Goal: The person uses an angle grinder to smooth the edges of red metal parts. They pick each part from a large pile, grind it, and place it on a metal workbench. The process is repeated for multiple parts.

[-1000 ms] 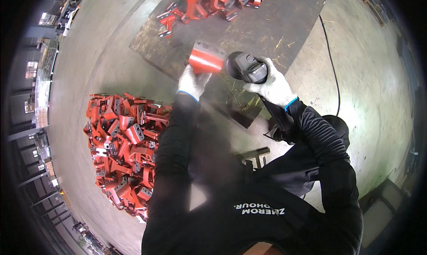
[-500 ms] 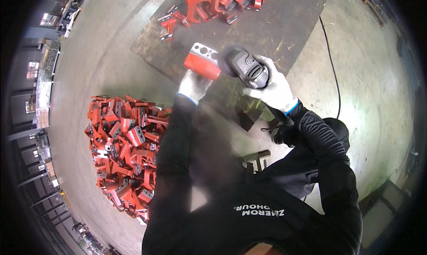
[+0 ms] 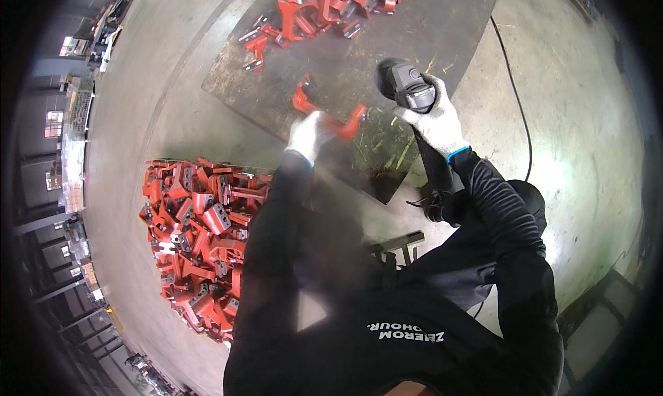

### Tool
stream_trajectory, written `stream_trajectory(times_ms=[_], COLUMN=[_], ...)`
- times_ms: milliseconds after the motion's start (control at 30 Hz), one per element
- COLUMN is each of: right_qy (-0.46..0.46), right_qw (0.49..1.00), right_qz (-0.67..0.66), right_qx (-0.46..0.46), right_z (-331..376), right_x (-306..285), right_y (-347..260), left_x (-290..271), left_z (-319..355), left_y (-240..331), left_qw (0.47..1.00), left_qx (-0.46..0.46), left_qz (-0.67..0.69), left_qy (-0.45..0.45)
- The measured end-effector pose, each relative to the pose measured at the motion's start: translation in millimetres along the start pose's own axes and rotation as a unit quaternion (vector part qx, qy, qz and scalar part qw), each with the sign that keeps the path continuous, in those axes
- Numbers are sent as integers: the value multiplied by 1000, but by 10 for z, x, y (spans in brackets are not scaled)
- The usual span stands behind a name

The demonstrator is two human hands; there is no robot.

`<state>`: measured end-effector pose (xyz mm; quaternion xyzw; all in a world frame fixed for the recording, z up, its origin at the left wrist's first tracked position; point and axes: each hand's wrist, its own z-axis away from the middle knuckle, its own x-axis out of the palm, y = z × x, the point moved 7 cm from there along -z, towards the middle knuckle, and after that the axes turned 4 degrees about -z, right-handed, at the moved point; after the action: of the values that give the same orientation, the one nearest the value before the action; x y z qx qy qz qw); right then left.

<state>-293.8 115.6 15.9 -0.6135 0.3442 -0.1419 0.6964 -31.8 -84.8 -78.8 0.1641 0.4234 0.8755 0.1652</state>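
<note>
My left hand (image 3: 308, 135), in a white glove, grips a red U-shaped metal bracket (image 3: 330, 114) and holds it above the dark steel plate (image 3: 442, 23) on the floor. The bracket looks blurred. My right hand (image 3: 436, 119), also gloved, is closed around a black angle grinder (image 3: 400, 81), held just right of the bracket and apart from it. The grinder's black cable (image 3: 514, 106) runs off to the right across the concrete.
A heap of several red brackets (image 3: 200, 237) lies on the floor at my left. More red brackets (image 3: 324, 2) lie at the far end of the plate. A dark metal stool frame (image 3: 397, 247) stands by my knees. Racks line the left wall.
My left hand has turned the bracket over and moved it forward, away from the grinder. The right hand with the grinder has shifted slightly up and to the right.
</note>
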Motion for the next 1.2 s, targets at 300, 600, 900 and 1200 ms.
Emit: stream_trajectory(times_ms=[300, 600, 900, 1200], right_qy=[-94, -231, -388, -294], right_qw=[978, 940, 854, 905], right_qz=[171, 252, 346, 268], right_qx=[74, 24, -21, 151], right_z=[-111, -423, -773, -912], right_x=[218, 969, 1956, 1898], right_y=[496, 561, 70, 735], left_x=[-93, -284, -116, -65], left_z=[-452, -192, -2, 48], left_y=[-549, -164, 176, 228], left_qw=[856, 747, 741, 741], left_qx=[275, 143, 221, 210], left_qz=[-434, -649, -634, -637], left_qy=[55, 33, 27, 29])
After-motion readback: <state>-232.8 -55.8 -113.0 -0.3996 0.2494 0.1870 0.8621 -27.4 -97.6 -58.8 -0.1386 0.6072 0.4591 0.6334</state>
